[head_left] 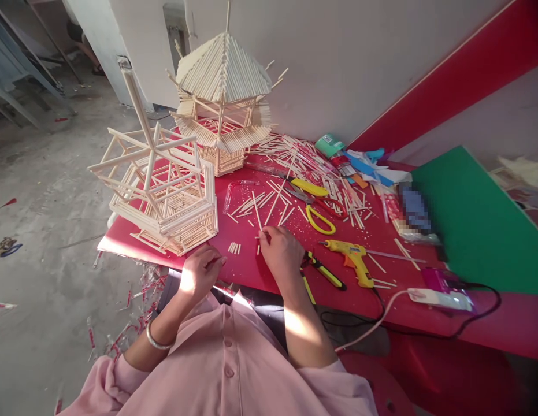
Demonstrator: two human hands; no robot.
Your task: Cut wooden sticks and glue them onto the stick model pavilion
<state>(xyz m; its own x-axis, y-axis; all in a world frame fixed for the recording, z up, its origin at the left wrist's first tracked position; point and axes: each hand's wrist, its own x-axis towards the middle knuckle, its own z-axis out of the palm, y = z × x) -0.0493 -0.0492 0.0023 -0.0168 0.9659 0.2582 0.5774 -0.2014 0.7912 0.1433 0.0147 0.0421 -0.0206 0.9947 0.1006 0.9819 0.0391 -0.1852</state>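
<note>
My right hand [282, 252] rests on the red tabletop [242, 266], fingertips pinched on a thin wooden stick [256, 212] that points away from me. My left hand [201, 271] sits at the table's near edge with fingers curled; what it holds, if anything, I cannot make out. Just left of it stands an open hexagonal stick frame [162, 190]. Behind it rises a finished stick pavilion [223, 104] with a peaked roof. A few short cut sticks [234, 248] lie between my hands.
Loose sticks [303, 167] litter the table's middle. A yellow glue gun [353, 260], yellow-handled cutters [323, 271], yellow scissors [318, 219], a yellow knife [310, 186] and a white power strip [440, 298] lie to the right. A green board [472, 219] lies far right. Scraps cover the floor on the left.
</note>
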